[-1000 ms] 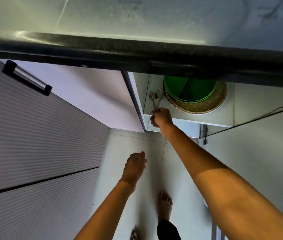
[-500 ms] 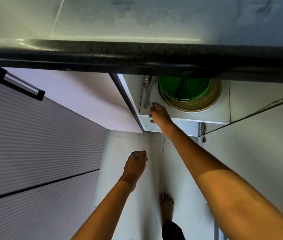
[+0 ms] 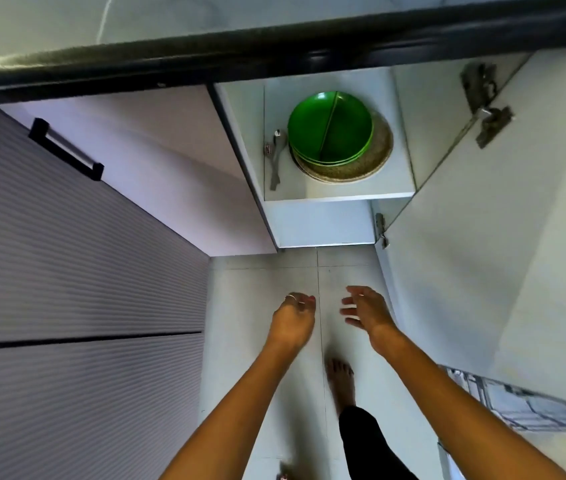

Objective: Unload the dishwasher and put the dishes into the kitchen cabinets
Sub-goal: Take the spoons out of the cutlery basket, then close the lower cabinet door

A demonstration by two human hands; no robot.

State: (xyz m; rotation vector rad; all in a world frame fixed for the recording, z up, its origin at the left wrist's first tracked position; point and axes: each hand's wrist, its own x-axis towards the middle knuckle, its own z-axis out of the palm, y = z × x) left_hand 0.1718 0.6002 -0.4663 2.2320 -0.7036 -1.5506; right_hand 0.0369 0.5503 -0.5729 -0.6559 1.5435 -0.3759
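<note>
Grey ribbed cabinet fronts (image 3: pixel 77 271) fill the left side; one carries a black handle (image 3: pixel 66 154). The open cabinet's white shelf (image 3: pixel 337 192) holds green plates (image 3: pixel 330 128) stacked on a speckled beige plate (image 3: pixel 371 161). Metal spoons (image 3: pixel 276 157) lie just beside the stack, left of it. Left hand (image 3: pixel 292 320): fingers loosely curled, holding nothing. Right hand (image 3: pixel 368 311): fingers spread, holding nothing.

Wire rack (image 3: pixel 531 407), right of the right hand (image 3: pixel 366 311), is cut by the frame edge; contents possibly blurred beyond reading.
</note>
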